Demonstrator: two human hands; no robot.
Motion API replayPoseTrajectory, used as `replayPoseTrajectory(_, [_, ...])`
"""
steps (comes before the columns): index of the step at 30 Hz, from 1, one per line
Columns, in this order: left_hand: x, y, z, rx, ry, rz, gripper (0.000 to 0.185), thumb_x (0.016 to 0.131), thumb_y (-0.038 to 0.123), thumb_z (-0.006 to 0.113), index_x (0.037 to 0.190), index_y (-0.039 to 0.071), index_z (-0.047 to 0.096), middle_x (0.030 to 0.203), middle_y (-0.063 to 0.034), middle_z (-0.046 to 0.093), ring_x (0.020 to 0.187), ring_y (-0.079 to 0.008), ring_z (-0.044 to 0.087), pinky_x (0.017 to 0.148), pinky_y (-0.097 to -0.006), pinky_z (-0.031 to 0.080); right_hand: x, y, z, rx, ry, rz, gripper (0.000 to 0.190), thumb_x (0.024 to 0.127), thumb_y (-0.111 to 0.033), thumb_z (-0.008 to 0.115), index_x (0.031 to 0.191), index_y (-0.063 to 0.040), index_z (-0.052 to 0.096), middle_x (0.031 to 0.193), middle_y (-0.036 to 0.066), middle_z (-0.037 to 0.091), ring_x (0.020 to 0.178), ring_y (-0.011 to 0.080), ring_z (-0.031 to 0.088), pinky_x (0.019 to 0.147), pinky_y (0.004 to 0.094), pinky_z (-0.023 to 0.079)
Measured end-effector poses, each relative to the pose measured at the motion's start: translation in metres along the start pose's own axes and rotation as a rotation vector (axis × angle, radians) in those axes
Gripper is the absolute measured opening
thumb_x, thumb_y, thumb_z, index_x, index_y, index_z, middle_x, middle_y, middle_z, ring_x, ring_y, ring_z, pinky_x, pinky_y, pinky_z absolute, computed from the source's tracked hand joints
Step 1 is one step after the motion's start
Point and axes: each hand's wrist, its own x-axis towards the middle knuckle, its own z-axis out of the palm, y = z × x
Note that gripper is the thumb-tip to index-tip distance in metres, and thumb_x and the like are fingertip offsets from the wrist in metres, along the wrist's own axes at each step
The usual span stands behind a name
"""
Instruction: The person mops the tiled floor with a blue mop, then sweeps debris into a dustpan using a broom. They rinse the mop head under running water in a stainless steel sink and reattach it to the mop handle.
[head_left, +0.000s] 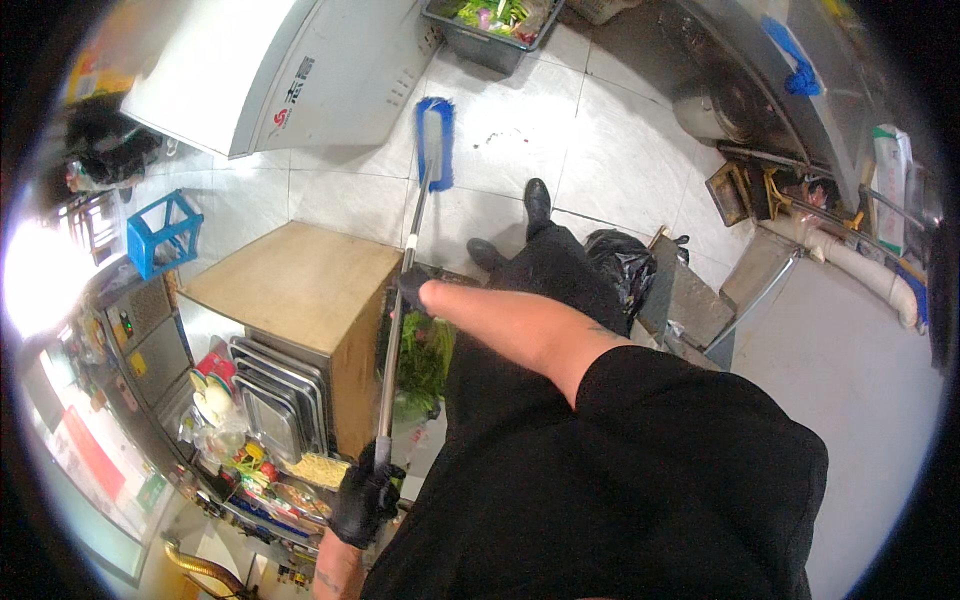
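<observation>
A flat mop with a blue fringed head (435, 142) rests on the tiled floor, its metal handle (396, 337) slanting back toward me. My left hand (367, 496), in a black glove, grips the handle's grey end at the lower left. Farther down the pole, my right hand (414, 289), also gloved in black, is wrapped around it, with that forearm reaching across my body. Close beside the handle are leafy greens (421, 360), partly hidden by my right hand and leg. My black shoes (537, 201) stand on the floor to the right of the mop head.
A wood-topped cabinet (300, 277) stands left of the handle, with metal trays (274, 405) upright beside it. Ahead are a white appliance (337, 82) and a dark crate (480, 46) of vegetable scraps. A blue plastic stool (163, 234) is left; a black bag (621, 262) sits right.
</observation>
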Motion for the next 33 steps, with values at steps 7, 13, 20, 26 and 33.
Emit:
replayPoseTrajectory(7, [0.037,0.005,0.013,0.568,0.184,-0.105,0.059,0.095,0.026,0.061,0.148,0.006,0.043,0.102,-0.0297,0.066,0.095,-0.0458,0.064,0.081,-0.0445,0.051,0.038,0.032,0.032,0.294,0.112,0.299,0.019,0.093,-0.02,0.058,0.096,-0.002,0.062,0.082,0.019,0.065,0.069,0.0306,0.067,0.063,0.045,0.055])
replayPoseTrajectory(13, [0.054,0.061,-0.004,0.43,0.186,0.101,0.048,0.096,0.022,0.063,0.141,0.006,0.054,0.081,-0.0158,0.069,0.07,-0.0239,0.067,0.062,-0.033,0.051,0.009,0.045,-0.029,0.644,0.157,0.348,0.021,0.094,-0.021,0.055,0.088,-0.002,0.062,0.075,0.02,0.065,0.061,0.0326,0.067,0.05,0.0488,0.052])
replayPoseTrajectory(20, [0.095,0.122,0.019,-0.045,0.083,0.02,0.038,0.097,0.02,0.064,0.131,0.006,0.061,0.071,-0.0009,0.062,0.058,-0.0074,0.054,0.055,-0.0271,0.047,-0.006,0.109,-0.129,-0.075,0.237,0.244,0.025,0.09,-0.023,0.056,0.079,-0.002,0.066,0.074,0.017,0.068,0.062,0.0297,0.069,0.05,0.0447,0.054])
replayPoseTrajectory(26, [0.121,0.156,0.038,-0.273,-0.046,-0.134,0.033,0.099,0.017,0.058,0.129,0.007,0.062,0.072,-0.0013,0.062,0.06,-0.0089,0.056,0.054,-0.0278,0.047,-0.026,0.134,-0.204,-0.02,0.233,0.278,0.014,0.082,-0.018,0.069,0.084,-0.007,0.076,0.089,0.007,0.075,0.079,0.0233,0.073,0.067,0.0349,0.059])
replayPoseTrajectory(33, [0.054,0.17,-0.001,-0.194,0.024,0.046,0.042,0.101,0.019,0.057,0.141,0.007,0.054,0.077,0.0015,0.061,0.061,-0.0045,0.05,0.053,-0.0224,0.04,-0.12,0.015,-0.191,0.853,0.357,0.311,0.03,0.092,-0.022,0.063,0.106,0.005,0.062,0.094,0.019,0.069,0.059,0.0317,0.069,0.045,0.0391,0.058])
